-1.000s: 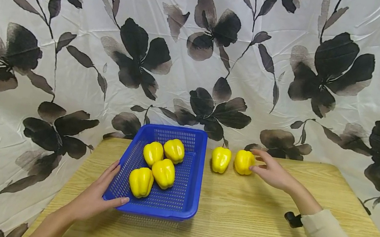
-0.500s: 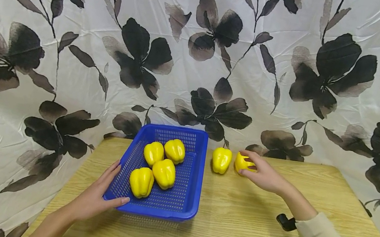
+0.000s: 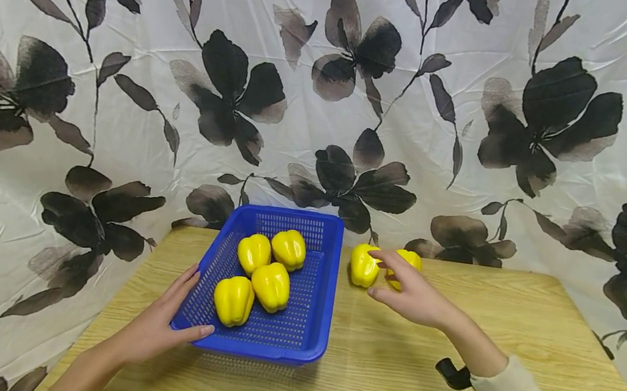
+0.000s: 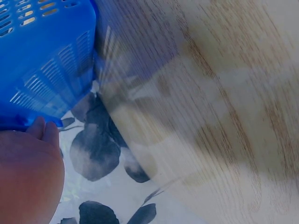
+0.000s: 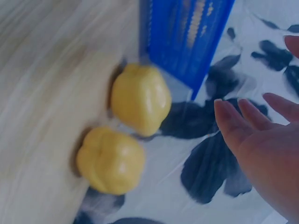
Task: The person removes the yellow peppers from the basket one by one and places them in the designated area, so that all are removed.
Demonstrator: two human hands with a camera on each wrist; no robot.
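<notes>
My left hand (image 3: 156, 327) holds the near-left corner of a blue plastic basket (image 3: 316, 317), its thumb on the front rim and its fingers along the left side. Several yellow bell peppers lie inside, among them one pepper (image 3: 233, 301) at the near left. Right of the basket, two more yellow peppers rest on the table: a left one (image 3: 362, 267) and a right one (image 3: 410, 258), the latter partly hidden behind my right hand (image 3: 420, 297). That hand hovers with fingers spread and nothing in it. The right wrist view shows both peppers (image 5: 141, 99) apart from the fingers.
The wooden table (image 3: 383, 381) carries the basket and peppers. A floral cloth (image 3: 312, 121) hangs right behind its far edge. A black object (image 3: 453, 374) sits under my right wrist, and the basket's perforated side (image 4: 51, 77) shows in the left wrist view.
My right hand has moved left, from beside the right pepper across it toward the left pepper. The left hand, basket and peppers stay where they were.
</notes>
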